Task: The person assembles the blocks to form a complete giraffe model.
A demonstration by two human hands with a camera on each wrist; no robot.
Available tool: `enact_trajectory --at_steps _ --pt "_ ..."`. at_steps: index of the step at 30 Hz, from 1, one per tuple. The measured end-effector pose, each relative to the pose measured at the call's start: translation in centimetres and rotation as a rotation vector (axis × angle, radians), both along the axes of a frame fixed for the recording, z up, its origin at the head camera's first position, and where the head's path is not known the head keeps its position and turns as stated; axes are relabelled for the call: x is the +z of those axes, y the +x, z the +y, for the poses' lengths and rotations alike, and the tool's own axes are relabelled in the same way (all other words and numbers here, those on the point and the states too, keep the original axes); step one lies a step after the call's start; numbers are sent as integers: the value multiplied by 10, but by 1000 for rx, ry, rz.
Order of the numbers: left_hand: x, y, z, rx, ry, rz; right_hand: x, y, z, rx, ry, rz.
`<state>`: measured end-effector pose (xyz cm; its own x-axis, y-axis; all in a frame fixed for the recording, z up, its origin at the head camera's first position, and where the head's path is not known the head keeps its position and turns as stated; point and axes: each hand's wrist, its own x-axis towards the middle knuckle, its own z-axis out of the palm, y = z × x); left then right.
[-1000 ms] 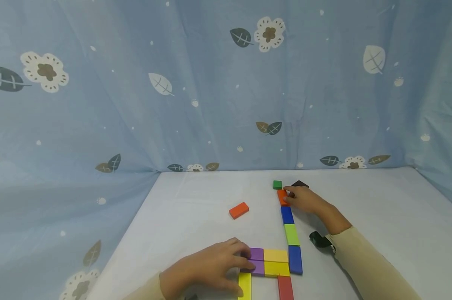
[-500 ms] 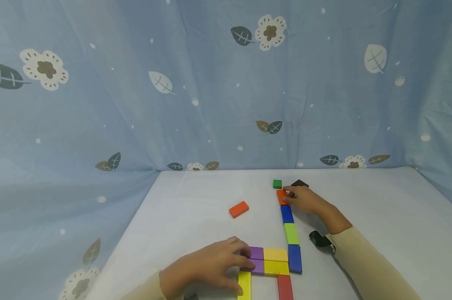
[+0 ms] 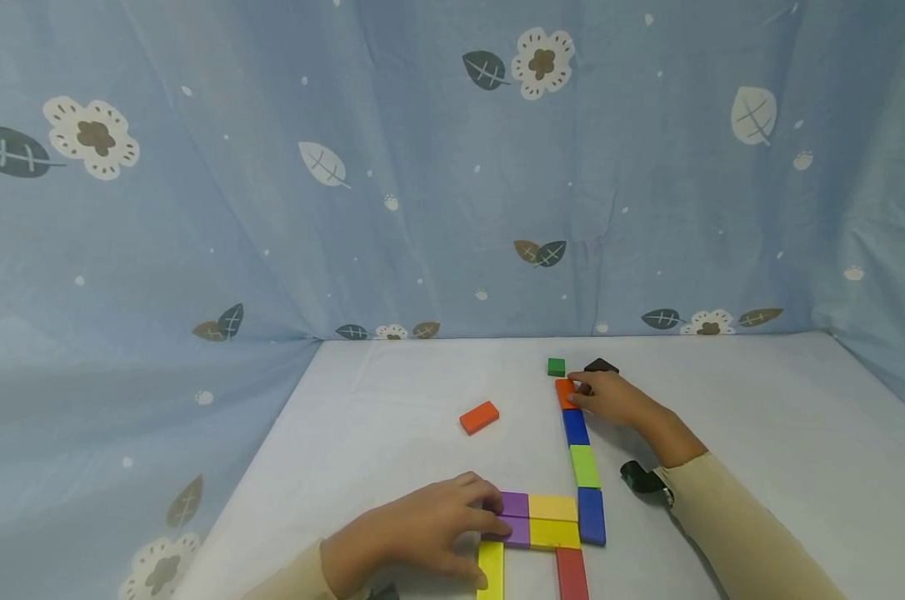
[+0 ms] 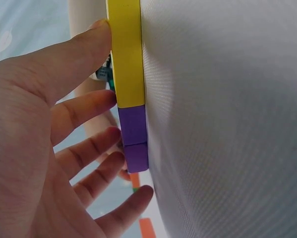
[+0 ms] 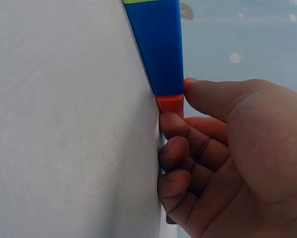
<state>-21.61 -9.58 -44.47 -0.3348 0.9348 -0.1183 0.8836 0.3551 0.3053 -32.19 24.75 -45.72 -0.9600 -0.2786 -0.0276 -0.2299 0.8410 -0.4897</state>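
My left hand [image 3: 433, 529] rests over the left end of a flat layout of coloured blocks, its fingers spread and relaxed. Its fingertips touch the two purple blocks [image 3: 514, 531], and its thumb lies on a yellow block [image 4: 127, 54]. Farther off, my right hand [image 3: 610, 398] pinches the orange block [image 3: 564, 393] at the far end of a column, thumb on top and curled fingers beside it. That block meets a blue block [image 5: 160, 47]. Below the blue one in the column come a lime green block [image 3: 584, 467] and another blue block [image 3: 592, 517].
A small green block [image 3: 556, 367] stands just past the column, with a dark block [image 3: 601, 366] to its right. A loose orange-red block [image 3: 479, 417] lies left of the column. Two yellow blocks [image 3: 553, 533] and a red block [image 3: 572, 573] belong to the near layout.
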Motion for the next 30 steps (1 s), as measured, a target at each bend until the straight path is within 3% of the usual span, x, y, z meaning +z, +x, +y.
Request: enact_trajectory --at_steps 30 --pt "1 0 0 0 -8 -9 1 1 2 -11 -8 -28"
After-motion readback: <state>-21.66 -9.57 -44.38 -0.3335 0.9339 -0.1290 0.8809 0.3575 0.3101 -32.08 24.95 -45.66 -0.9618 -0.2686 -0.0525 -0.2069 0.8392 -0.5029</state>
